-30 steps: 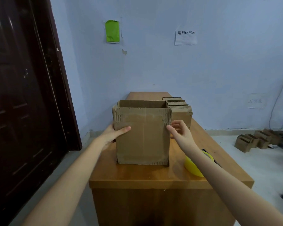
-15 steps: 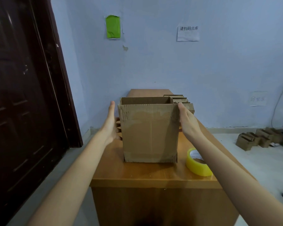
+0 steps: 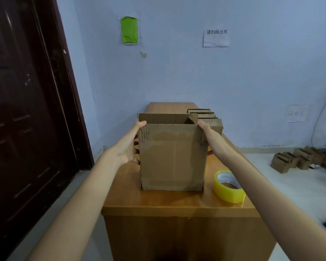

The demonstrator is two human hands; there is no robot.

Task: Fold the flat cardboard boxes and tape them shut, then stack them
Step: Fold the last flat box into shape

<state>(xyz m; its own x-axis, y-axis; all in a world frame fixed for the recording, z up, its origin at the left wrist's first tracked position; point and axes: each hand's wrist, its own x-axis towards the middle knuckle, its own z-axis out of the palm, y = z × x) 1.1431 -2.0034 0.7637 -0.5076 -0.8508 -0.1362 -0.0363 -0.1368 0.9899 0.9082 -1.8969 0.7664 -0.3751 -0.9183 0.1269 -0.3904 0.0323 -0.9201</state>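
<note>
Wooden bench [image 3: 158,206] runs lengthwise away from the viewer to a blue wall, with a dark door [image 3: 23,110] to its left. Cardboard box [image 3: 172,157] stands upright near the bench's front edge, top open, flaps raised. Left hand [image 3: 129,147] lies flat against the box's left side, fingers straight, fingertips at the top left corner. Right hand [image 3: 208,137] presses the right side, fingertips at the top right corner; the box sits between both palms. Folded boxes [image 3: 211,119] are lined up along the right edge behind it, partly hidden by the right hand. Yellow tape roll [image 3: 228,187] lies at the front right corner, just beside the box. More small boxes [image 3: 294,160] sit on the floor at right.
</note>
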